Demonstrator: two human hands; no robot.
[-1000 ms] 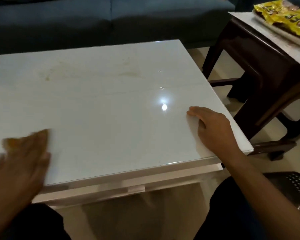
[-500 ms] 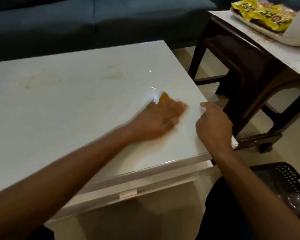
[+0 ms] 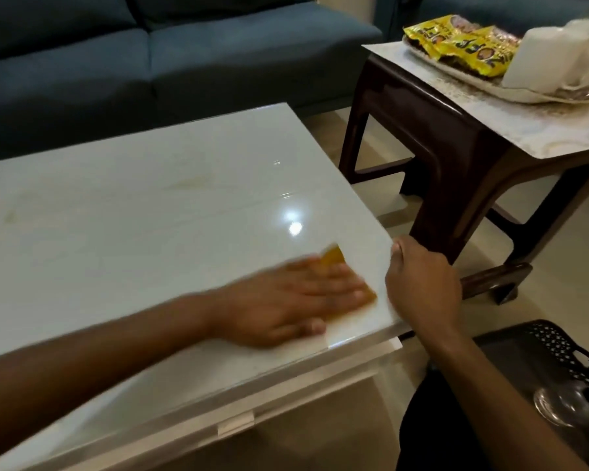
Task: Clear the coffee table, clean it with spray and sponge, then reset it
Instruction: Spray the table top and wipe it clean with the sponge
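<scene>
Left hand [image 3: 296, 297] presses flat on the sponge [image 3: 334, 263]; right hand [image 3: 422, 283] grips the coffee table [image 3: 150, 215] edge beside a dark side table [image 3: 456, 147].

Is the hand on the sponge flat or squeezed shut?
Flat. The left hand presses straight fingers on the yellow sponge.

Living-room setting. A dark blue sofa [image 3: 157, 56] spans the rear; a dark wooden side table [image 3: 456, 154] with a pale patterned top stands at right on a light beige floor [image 3: 565, 266]. A black perforated plastic basket [image 3: 558, 362] sits at lower right. Overhead light gives a bright, small reflection.
</scene>
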